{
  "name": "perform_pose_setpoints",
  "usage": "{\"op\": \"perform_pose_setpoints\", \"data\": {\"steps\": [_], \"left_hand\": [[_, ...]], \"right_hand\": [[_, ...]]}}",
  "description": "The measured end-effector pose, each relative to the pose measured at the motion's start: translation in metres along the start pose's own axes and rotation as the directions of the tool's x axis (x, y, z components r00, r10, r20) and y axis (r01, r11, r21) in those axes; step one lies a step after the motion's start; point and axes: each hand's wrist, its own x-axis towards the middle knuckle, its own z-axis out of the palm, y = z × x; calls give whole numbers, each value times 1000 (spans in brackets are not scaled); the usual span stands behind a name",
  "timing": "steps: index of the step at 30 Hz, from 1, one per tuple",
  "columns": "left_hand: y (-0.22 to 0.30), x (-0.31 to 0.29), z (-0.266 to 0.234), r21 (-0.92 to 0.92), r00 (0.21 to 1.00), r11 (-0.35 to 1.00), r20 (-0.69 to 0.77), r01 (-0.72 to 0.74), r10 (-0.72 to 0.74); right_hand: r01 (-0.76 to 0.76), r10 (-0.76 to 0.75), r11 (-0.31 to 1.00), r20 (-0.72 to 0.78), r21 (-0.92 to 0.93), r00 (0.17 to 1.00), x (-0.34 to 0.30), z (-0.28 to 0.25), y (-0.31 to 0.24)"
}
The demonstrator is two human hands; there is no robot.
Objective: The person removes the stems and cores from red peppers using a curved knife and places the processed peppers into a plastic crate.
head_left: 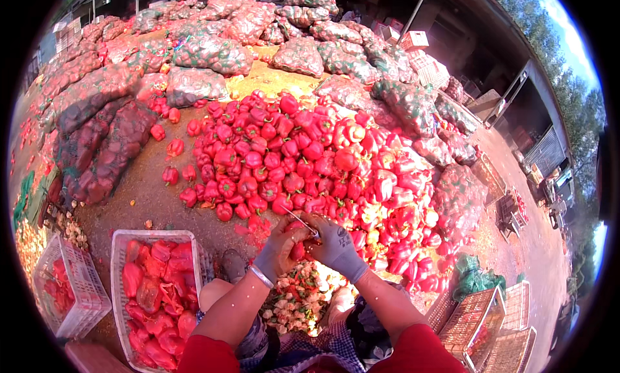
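Head view, centre: left hand [274,252] is clamping fingers on a bell pepper [298,250], right hand [336,244] on a knife [299,219]; slipping could cut.

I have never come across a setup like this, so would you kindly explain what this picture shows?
There is no machine here: a person works with their own two hands. The single picture comes from the left of two wide fisheye cameras worn on the person's head, looking down, which is why edges bend and the corners are black.

The left hand seems to hold a red pepper; the right hand, in a grey glove, seems to hold a thin metal blade.

On the ground ahead lies a heap of red peppers, with filled net sacks behind it. At lower left, a pale crate holds opened peppers. Pale trimmings lie between the person's legs.
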Motion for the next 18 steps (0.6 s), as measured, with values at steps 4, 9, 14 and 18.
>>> {"op": "perform_pose_setpoints", "data": {"steps": [4,9,14,18], "left_hand": [[6,-2,6,-83,971,967,21,239,-238],[3,3,20,-369,732,644,181,670,-657],[-3,4,23,-296,721,657,292,693,-629],[10,12,19,-110,849,902,400,418,-345]], "right_hand": [[-125,126,992,37,-26,991,-6,7,6],[-271,264,960,94,70,960,-18,6,26],[-342,295,891,192,299,936,-21,-20,27],[-421,323,797,283,434,903,-23,-31,36]]}}
